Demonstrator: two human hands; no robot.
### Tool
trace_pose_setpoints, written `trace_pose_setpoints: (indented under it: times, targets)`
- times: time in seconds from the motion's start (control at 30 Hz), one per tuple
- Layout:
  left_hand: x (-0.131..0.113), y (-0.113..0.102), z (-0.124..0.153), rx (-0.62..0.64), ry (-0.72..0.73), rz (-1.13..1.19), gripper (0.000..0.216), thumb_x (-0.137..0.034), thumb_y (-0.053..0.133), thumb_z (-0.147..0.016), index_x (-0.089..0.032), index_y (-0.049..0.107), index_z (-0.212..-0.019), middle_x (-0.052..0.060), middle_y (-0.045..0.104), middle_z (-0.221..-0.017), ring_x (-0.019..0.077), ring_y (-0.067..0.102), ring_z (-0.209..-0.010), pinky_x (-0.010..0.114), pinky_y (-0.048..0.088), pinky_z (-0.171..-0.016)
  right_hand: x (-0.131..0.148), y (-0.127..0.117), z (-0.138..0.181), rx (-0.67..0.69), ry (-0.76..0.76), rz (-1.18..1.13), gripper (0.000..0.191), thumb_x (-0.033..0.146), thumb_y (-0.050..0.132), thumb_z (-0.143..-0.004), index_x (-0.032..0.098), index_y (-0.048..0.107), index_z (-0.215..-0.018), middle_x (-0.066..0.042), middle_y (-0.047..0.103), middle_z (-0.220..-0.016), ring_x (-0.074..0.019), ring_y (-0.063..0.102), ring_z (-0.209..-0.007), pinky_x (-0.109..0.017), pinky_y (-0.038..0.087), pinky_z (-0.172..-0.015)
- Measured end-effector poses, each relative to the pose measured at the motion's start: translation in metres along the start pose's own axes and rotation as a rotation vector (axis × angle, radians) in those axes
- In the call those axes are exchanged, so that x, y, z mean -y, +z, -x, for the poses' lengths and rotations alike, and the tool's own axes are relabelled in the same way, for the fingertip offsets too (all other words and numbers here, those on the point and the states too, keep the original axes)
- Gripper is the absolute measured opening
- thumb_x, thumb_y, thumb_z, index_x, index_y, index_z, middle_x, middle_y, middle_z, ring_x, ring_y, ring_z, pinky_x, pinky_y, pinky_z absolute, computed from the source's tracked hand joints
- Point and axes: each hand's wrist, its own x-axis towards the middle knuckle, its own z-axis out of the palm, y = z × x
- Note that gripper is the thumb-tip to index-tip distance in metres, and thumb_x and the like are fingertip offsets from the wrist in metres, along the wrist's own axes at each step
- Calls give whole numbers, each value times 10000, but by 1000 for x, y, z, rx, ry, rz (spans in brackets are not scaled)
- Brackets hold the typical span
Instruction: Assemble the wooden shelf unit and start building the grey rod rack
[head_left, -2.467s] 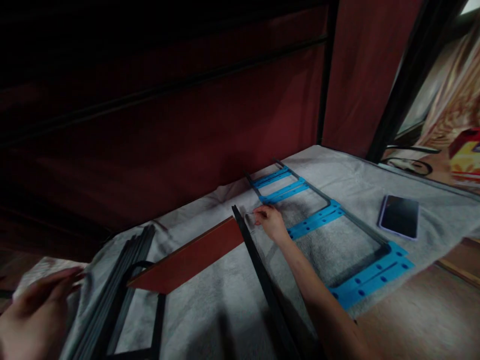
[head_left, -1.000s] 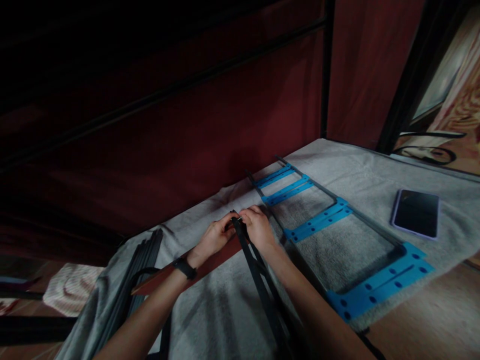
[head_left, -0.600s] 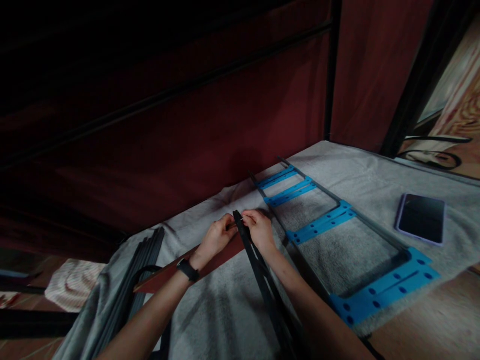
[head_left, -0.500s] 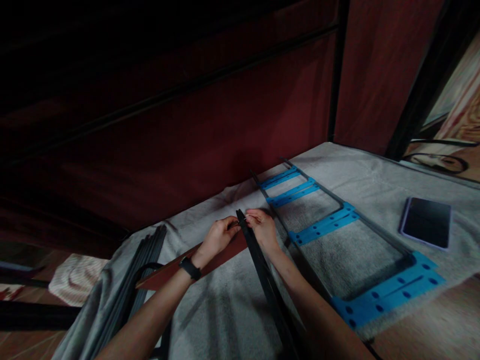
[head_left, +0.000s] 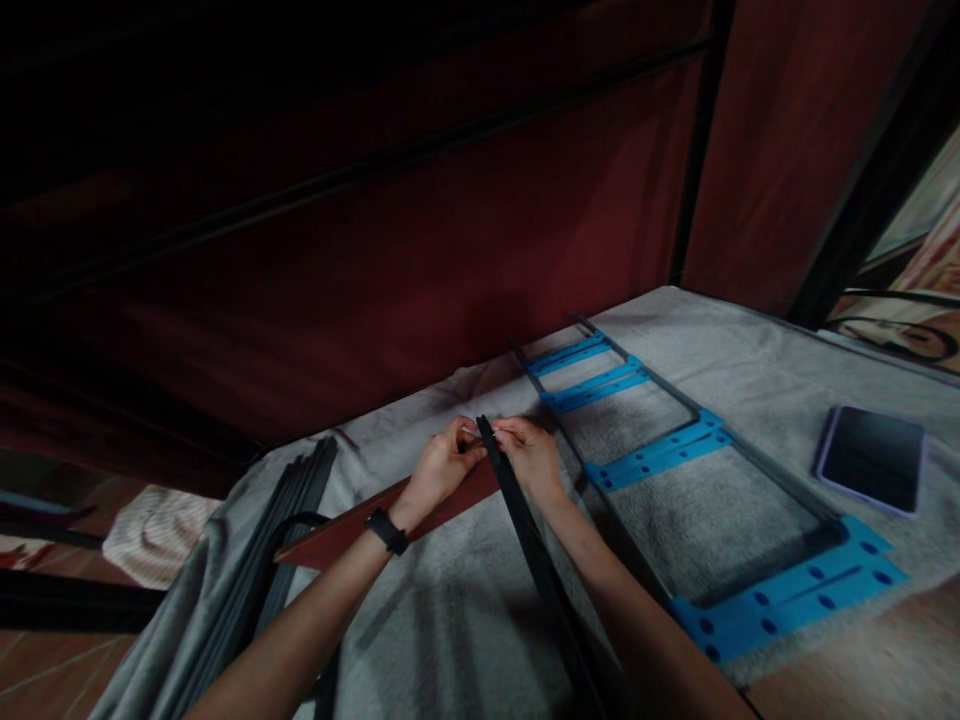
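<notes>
Both hands meet at the far end of a long black metal bar (head_left: 517,500), which slants up from the bottom of the view. My left hand (head_left: 442,462), with a dark watch on its wrist, is closed at the bar's left side; a small pale piece shows at its fingertips. On the other side, my right hand (head_left: 531,455) pinches close against the bar end, with something tiny and light at its fingers, too small to name. Beneath the hands lies a reddish-brown board (head_left: 330,545).
Right of the hands lies a grey metal frame with blue slotted crosspieces (head_left: 660,460). A phone (head_left: 874,458) rests farther right on the grey cloth (head_left: 420,620). Several dark rods (head_left: 300,500) lie at left. A dark red panel (head_left: 450,270) stands behind.
The view has shifted slightly, so the frame and phone appear farther right. Both hands stay at the bar's end, with the left fingers now a little higher against it.
</notes>
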Motion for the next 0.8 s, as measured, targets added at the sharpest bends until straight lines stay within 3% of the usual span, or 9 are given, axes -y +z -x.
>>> trace_pose_setpoints:
  times: [0.1,0.4,0.5,0.67,0.8]
  targets:
    - [1,-1,2,35,16,31,387,-259,687,-895,-203,647,-1276,16,774,-878,179,699,-758,282,532,-716,2,1,0,17,10,20,192,211,613,-915,282,788,-951,-2,837,-1027,-201,784,-981,-319,600,-921]
    - [1,-1,4,41,89,-55,422,-234,657,-934,-205,703,-1353,79,790,-1235,247,758,-1063,362,583,-976,-1,4,2,17,44,75,186,292,597,-952,244,772,-909,-36,808,-917,-208,753,-861,-302,563,-832]
    - [1,-1,4,38,100,-80,415,-225,659,-933,-201,721,-1343,76,792,-1250,255,761,-1085,374,583,-1011,-2,2,-1,38,47,102,228,330,580,-963,231,766,-875,-40,787,-871,-202,732,-836,-295,547,-803]
    - [1,-1,4,22,83,-102,432,-239,673,-943,-198,716,-1371,81,799,-1244,260,771,-1090,364,600,-994,-3,-3,-6,164,93,-39,230,311,561,-941,220,771,-915,-29,783,-875,-196,732,-788,-288,564,-735]
    - [0,-1,4,25,84,-127,437,-217,674,-941,-211,721,-1375,76,791,-1276,266,768,-1118,383,585,-1044,-5,-1,-2,116,82,202,304,372,561,-988,234,682,-745,-48,737,-791,-209,714,-783,-296,539,-765]
